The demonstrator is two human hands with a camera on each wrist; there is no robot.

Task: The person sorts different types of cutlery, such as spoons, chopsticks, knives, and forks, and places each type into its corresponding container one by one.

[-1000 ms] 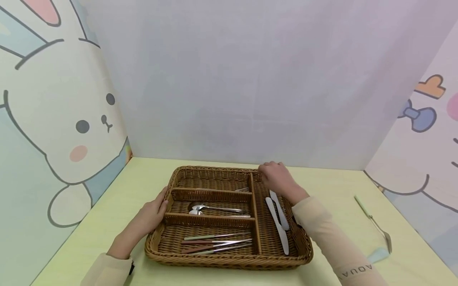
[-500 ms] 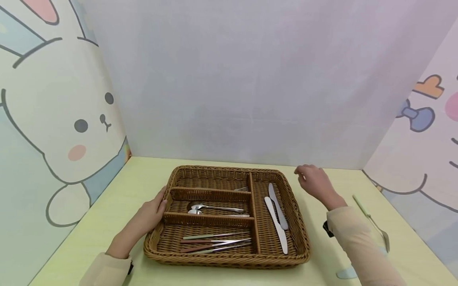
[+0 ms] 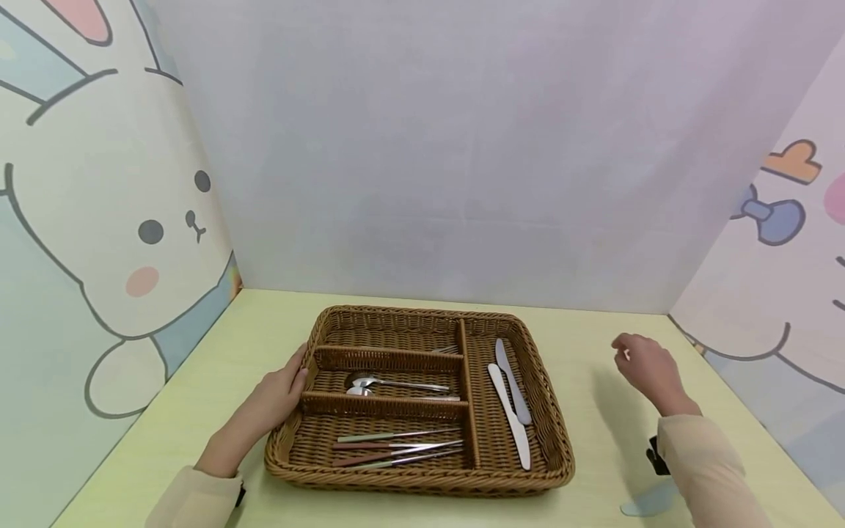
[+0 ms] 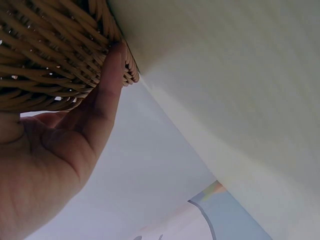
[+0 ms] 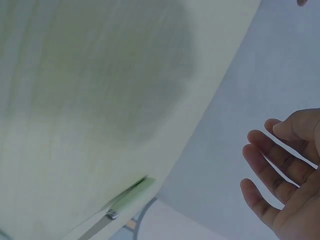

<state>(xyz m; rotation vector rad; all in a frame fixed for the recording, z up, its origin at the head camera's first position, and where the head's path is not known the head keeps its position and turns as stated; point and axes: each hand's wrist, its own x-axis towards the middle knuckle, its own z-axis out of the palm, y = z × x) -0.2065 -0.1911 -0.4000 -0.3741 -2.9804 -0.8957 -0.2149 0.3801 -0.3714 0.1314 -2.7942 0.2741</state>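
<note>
A brown wicker cutlery basket (image 3: 422, 482) with divided compartments stands on the table. My left hand (image 3: 273, 396) rests against its left side, the thumb at the rim; the left wrist view shows a straight finger (image 4: 111, 75) along the woven outer wall. My right hand (image 3: 650, 367) is over the table right of the basket, holding nothing, its fingers loosely bent and spread in the right wrist view. Below it there lies a green-handled metal utensil (image 5: 132, 195), hidden behind the hand and arm in the head view. Two silver knives (image 3: 508, 418) lie in the right compartment.
Chopsticks (image 3: 370, 446) with green and red handles lie in the front compartment, spoons (image 3: 396, 385) in the middle one. Fork tines (image 3: 445, 350) show in the back one. A pale blue flat thing (image 3: 647, 502) lies partly under the right sleeve. Walls (image 3: 462, 147) bound the table.
My right hand has left the basket's right compartment and moved rightward over the table, uncovering the far knife's tip. My left hand has stayed at the basket's left side.
</note>
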